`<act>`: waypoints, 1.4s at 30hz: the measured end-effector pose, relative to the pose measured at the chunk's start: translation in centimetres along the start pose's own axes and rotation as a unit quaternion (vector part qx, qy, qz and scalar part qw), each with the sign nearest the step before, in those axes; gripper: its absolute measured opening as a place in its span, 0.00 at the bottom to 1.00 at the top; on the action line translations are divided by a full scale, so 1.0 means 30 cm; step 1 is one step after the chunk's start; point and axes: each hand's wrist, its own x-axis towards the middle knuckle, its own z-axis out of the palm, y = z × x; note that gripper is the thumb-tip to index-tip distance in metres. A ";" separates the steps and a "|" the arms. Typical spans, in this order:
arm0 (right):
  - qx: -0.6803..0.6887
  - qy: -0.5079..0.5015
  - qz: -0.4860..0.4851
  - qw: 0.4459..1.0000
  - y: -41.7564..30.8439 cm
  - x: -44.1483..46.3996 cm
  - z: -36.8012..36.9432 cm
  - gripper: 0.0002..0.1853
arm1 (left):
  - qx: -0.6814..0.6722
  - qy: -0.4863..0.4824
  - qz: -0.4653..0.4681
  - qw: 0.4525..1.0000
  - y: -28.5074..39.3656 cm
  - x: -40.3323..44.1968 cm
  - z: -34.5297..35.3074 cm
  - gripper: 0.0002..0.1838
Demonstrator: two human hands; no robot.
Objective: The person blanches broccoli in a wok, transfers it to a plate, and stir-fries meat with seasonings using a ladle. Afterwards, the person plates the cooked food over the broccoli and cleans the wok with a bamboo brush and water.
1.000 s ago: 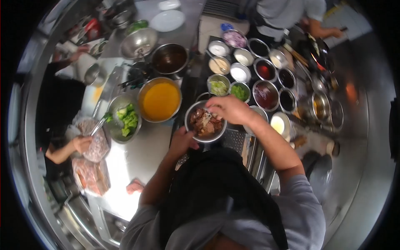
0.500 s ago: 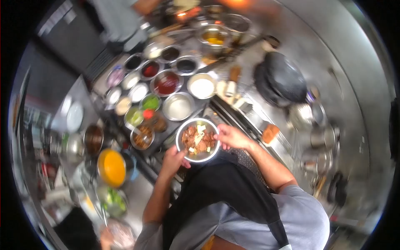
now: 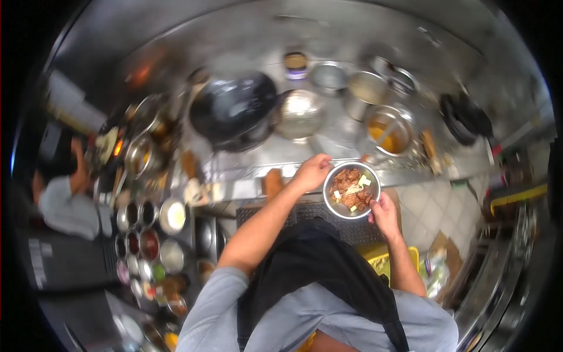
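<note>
A metal bowl (image 3: pixel 376 177) of browned meat, with pale strips and light green pieces on top, hangs in front of my dark apron. My right hand (image 3: pixel 385 217) is closed on its right rim, fingers and thumb pressed to the edge. Just past the upper left rim is my left hand (image 3: pixel 312 173), with fingers curled together. Whether those fingers touch the bowl or pinch something small cannot be seen.
Along the metal counter (image 3: pixel 340 154) stand a dark wok (image 3: pixel 231 108), a domed metal vessel (image 3: pixel 299 114) and a pot of orange liquid (image 3: pixel 392 134). Several ingredient bowls sit at lower left. A co-worker (image 3: pixel 67 205) is at far left. Below right is a yellow basket (image 3: pixel 414 258).
The view has swung right, towards the wok and pots. The bowl has moved right with my right hand. My left hand has shifted from the bowl's lower left to its upper left.
</note>
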 end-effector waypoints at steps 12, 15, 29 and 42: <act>0.171 0.305 0.010 0.937 0.393 -0.260 -0.370 0.07 | 0.087 -0.024 0.169 0.981 0.063 0.100 0.322 0.33; 0.166 0.317 0.028 0.933 0.414 -0.257 -0.398 0.07 | -0.001 -0.128 -0.081 0.988 0.319 -0.034 0.080 0.34; 0.181 0.288 0.007 0.941 0.434 -0.036 -0.228 0.05 | -0.187 -0.250 -0.243 0.918 0.349 0.099 -0.034 0.39; 0.106 0.222 0.007 0.969 0.138 0.118 0.289 0.08 | -0.653 -0.229 -0.190 0.696 -0.037 -0.352 -0.687 0.31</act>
